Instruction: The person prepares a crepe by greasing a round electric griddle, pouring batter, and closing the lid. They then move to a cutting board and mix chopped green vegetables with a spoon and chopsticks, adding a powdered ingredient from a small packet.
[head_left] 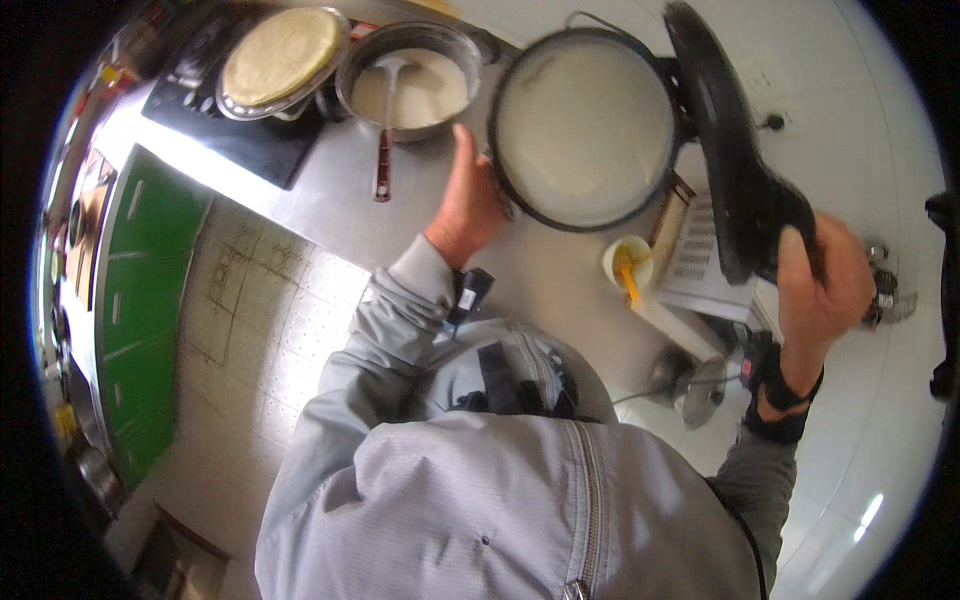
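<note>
A round electric griddle [588, 130] with a black rim stands on the counter, its surface covered by a pale layer. Its black lid [715, 145] is raised on the right, seen nearly edge-on. My right hand [822, 275] is closed around the lid's handle. At the griddle's left edge is my left hand [470, 207], thumb stretched up and apart; its other fingers lie against the griddle's side and are partly hidden. Just left of it, a metal pot [463, 60] holds creamy batter [437, 88], with a brown-handled ladle [383, 165] resting in it.
Farther left, a stack of flat pancakes [280, 55] lies on a metal plate by the black stove [235, 140]. Below the griddle are a white cup [612, 262] with yellow contents and an orange utensil [628, 280]. Green cabinets [145, 300] stand across the tiled floor [260, 290].
</note>
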